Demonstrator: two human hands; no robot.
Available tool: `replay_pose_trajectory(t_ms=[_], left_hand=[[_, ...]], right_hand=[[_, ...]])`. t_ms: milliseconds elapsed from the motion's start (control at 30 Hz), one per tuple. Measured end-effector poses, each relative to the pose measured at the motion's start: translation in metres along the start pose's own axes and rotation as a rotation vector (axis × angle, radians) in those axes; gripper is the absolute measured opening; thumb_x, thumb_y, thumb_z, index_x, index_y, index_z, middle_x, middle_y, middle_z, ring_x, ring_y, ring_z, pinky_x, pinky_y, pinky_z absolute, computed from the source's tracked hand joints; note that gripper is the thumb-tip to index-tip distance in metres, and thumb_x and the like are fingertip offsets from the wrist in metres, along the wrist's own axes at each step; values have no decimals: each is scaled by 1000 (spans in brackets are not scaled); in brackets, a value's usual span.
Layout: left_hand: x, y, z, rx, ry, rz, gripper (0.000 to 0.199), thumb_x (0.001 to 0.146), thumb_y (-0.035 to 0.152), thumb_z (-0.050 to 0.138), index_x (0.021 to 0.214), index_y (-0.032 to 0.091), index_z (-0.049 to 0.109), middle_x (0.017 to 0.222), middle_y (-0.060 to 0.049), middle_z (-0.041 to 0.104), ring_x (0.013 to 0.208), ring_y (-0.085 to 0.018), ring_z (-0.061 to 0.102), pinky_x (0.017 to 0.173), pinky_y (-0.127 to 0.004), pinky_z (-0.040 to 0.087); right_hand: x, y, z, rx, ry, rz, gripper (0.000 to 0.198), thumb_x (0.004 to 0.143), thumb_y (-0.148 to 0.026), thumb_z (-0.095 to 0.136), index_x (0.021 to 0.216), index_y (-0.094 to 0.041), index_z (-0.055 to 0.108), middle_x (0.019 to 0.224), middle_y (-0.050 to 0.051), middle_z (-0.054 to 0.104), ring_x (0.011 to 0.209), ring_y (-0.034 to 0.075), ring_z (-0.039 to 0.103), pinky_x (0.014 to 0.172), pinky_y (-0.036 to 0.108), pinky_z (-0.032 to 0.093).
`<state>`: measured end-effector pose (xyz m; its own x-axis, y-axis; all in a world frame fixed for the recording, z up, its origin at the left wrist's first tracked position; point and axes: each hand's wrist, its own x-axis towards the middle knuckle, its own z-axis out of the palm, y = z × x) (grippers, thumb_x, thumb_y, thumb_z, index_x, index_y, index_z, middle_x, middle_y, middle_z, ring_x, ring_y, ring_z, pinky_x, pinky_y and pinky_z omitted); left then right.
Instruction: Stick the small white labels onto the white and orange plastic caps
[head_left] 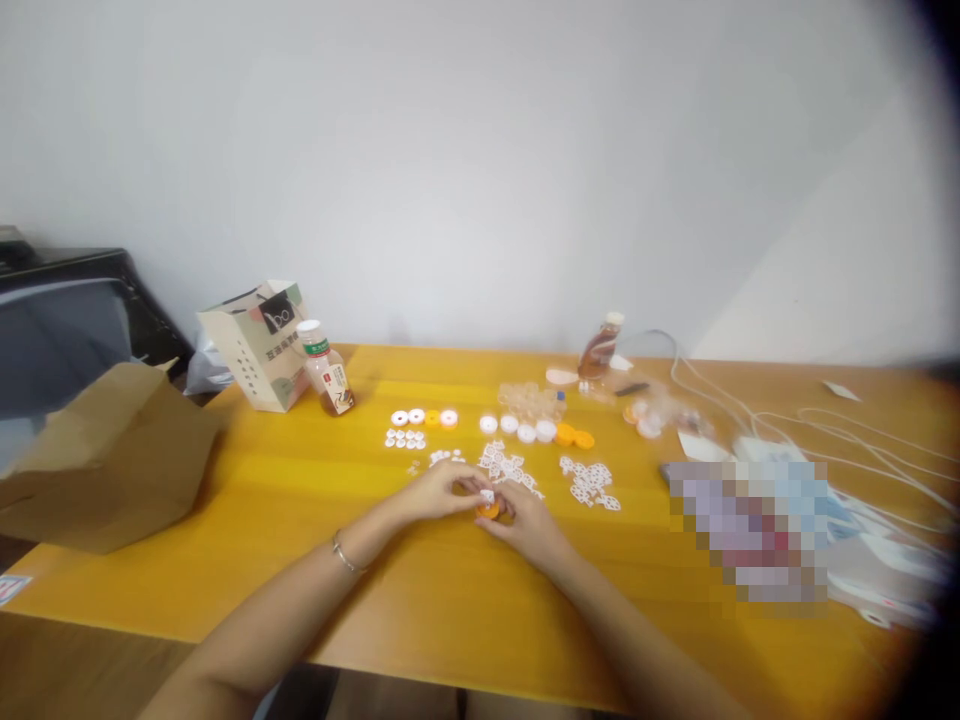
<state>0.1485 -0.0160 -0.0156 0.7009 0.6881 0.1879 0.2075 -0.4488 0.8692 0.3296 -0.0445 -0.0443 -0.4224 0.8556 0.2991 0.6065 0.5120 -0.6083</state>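
My left hand (444,490) and my right hand (527,520) meet over the middle of the table. Between them is an orange round cap (489,510), with a small white piece (487,495) at its top. My left fingertips pinch at the white piece, while my right fingers curl around the cap's side. Just beyond the hands lies a pile of white cut-out pieces (506,466). A second such pile (591,483) is to the right. Small white round pieces (405,439) stand in rows at the left, below a line of white and orange rings (416,417).
White discs (526,432) and orange caps (574,436) line up beyond the piles, before clear plastic cups (525,400). A labelled bottle (326,370), paper bag (262,350) and cardboard box (112,455) stand left. A brown bottle (600,348) and white cables (720,400) are right.
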Motion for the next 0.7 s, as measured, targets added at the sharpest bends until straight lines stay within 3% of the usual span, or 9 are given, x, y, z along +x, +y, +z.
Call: replay_pose_trajectory(t_ms=[367,700], left_hand=[[-2,13,-2,256,-22,107,14,80,23,51,85,14,61,87,-5,64,80,-12,58,75,-22,42],[-2,11,0,271,-45,130,14,80,24,51,78,13,60,83,-5,62,76,-12,57,74,-22,42]], right_hand=[[0,1,2,1,9,-14,10,70,-27,59,76,-20,54,66,-1,52,61,14,47,55,24,38],[-1,-2,2,7,19,0,13,69,-27,60,79,-20,56,65,-1,51,61,14,47,55,24,38]])
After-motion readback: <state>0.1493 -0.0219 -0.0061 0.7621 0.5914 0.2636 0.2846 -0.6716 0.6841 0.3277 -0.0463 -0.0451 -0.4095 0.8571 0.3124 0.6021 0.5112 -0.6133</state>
